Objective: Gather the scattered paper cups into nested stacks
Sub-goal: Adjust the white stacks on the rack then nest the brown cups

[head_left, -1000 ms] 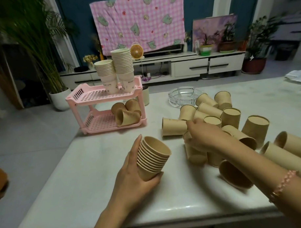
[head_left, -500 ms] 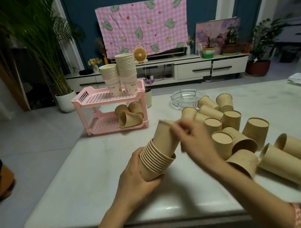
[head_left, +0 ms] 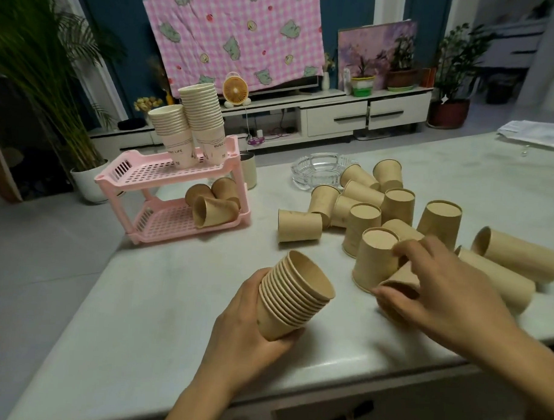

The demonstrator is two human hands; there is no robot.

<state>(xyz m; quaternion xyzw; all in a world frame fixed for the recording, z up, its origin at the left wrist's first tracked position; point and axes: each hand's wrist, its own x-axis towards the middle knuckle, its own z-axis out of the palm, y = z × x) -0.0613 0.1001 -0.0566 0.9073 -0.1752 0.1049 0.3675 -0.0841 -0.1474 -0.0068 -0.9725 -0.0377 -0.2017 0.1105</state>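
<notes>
My left hand (head_left: 249, 331) grips a tilted nested stack of brown paper cups (head_left: 293, 295) near the table's front edge, its mouth facing up and right. My right hand (head_left: 436, 290) rests on a brown cup lying on its side (head_left: 399, 281), thumb at the rim and fingers over its body, beside an upside-down cup (head_left: 376, 260). Several more loose brown cups (head_left: 363, 209) lie or stand scattered behind. Two long nested stacks (head_left: 516, 252) lie on their sides at the right.
A pink two-tier rack (head_left: 164, 174) stands at the table's left corner, with two white cup stacks (head_left: 190, 128) on top and three brown cups (head_left: 213, 204) below. A glass ashtray (head_left: 321, 170) sits behind the pile. Papers (head_left: 536, 134) lie far right.
The cup my right hand was pushing into the stack is now seated. My right hand has moved away to the right and down onto a cup lying on its side.
</notes>
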